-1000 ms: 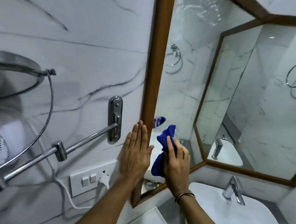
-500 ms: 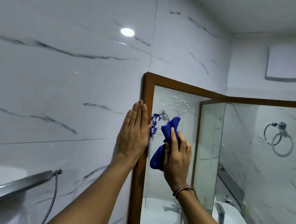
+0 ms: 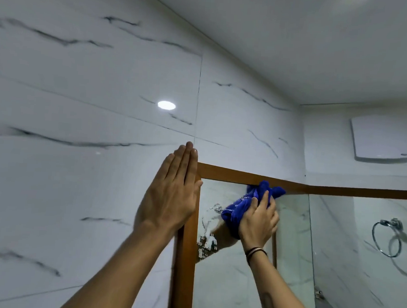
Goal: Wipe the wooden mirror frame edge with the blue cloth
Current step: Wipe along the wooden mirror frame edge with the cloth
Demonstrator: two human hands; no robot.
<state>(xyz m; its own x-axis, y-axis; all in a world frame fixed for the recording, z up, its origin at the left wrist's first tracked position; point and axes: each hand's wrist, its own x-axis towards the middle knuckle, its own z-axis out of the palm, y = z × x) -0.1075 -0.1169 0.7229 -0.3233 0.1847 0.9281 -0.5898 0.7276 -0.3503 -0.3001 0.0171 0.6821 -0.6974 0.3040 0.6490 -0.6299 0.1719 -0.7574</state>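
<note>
The wooden mirror frame (image 3: 230, 174) runs along the top of the mirror and down its left side, brown against white marble tiles. My right hand (image 3: 258, 222) grips the crumpled blue cloth (image 3: 249, 202) and presses its upper end against the top strip of the frame. My left hand (image 3: 171, 194) lies flat, fingers together and pointing up, on the wall over the frame's upper left corner, covering that corner. The hand and cloth are reflected in the mirror glass (image 3: 237, 287).
A chrome towel ring (image 3: 387, 236) hangs on the right wall. A white box (image 3: 381, 138) is mounted high on that wall, under the ceiling. A second mirror panel (image 3: 358, 258) meets the first at the room's corner.
The view has tilted upward along the frame. Both hands rose from the frame's lower left side to its top corner, and the cloth moved right onto the top strip.
</note>
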